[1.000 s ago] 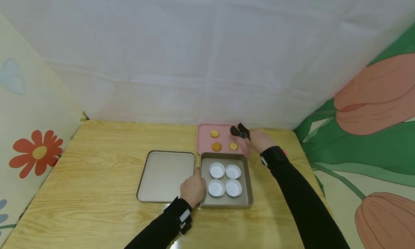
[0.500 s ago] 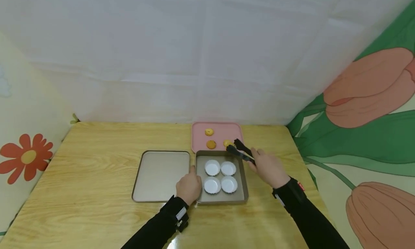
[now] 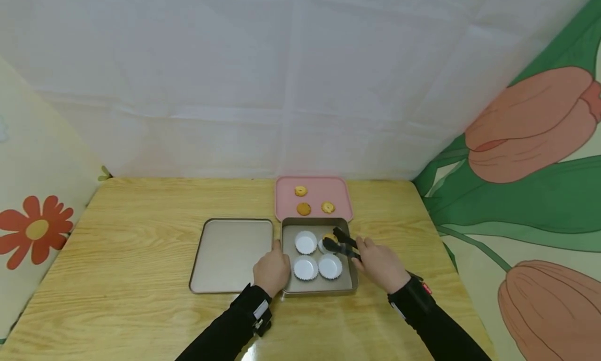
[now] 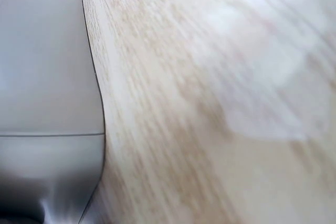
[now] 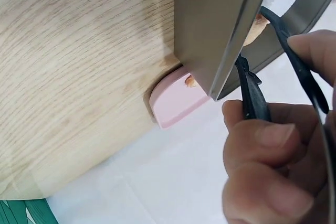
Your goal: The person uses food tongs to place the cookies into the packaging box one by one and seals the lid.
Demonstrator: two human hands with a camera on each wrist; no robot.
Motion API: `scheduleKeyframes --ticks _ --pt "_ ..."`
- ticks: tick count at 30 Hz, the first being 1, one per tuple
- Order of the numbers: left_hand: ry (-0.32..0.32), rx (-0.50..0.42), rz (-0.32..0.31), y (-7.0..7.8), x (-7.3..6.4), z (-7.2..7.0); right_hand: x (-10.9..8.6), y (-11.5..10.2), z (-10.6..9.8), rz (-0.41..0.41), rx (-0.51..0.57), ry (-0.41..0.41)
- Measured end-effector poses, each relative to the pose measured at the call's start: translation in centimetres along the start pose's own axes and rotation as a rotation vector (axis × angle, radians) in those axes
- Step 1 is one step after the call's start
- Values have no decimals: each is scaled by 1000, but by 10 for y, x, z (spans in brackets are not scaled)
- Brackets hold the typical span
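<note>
My right hand (image 3: pixel 382 264) holds black tongs (image 3: pixel 345 243) over the square metal baking pan (image 3: pixel 295 286). Between the tong tips is a golden cookie (image 5: pixel 255 31), at the back-right white paper cup (image 3: pixel 322 248). Whether the cookie touches the cup's bottom is hidden. Several such cups stand in the pan; the back-left cup (image 3: pixel 305 242), front-left cup (image 3: pixel 305 267) and front-right cup (image 3: pixel 331 266) hold nothing. My left hand (image 3: pixel 272 271) grips the pan's left wall, partly hidden. The left wrist view shows the pan's outer side (image 4: pixel 50 66).
Behind the pan lies a pink tray (image 3: pixel 281 186) with three cookies (image 3: pixel 303 208) on it. A flat metal lid (image 3: pixel 232 256) lies left of the pan on the wooden table (image 3: pixel 141 256). A white sheet (image 3: pixel 211 89) hangs behind.
My right hand has come with the tongs from the tray's right side toward me, bringing a cookie over the back-right cup. My left hand stays at the pan's left wall.
</note>
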State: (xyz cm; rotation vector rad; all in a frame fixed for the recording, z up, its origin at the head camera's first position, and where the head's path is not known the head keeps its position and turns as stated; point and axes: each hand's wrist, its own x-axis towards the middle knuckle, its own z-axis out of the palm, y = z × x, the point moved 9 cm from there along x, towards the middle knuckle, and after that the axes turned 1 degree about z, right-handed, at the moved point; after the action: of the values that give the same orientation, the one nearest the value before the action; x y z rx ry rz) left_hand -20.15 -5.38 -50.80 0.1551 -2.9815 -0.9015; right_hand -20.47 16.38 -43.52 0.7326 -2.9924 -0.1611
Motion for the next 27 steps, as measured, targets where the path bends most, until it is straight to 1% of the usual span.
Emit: scheduleKeyframes --ticks 5,8,15,22,27 --pt "-4 -1 -3 1 -1 1 0 -2 5 -2 -8 0" --pt "0 6 1 1 0 2 0 -4 4 -10 -19 16" --pt "-7 7 0 0 1 3 0 -8 -3 -38 -46 71" --pt "-18 9 -8 -1 1 3 -2 -12 -13 -70 -83 152" --pt "-27 13 -18 -2 1 4 0 -11 -14 -59 -84 161"
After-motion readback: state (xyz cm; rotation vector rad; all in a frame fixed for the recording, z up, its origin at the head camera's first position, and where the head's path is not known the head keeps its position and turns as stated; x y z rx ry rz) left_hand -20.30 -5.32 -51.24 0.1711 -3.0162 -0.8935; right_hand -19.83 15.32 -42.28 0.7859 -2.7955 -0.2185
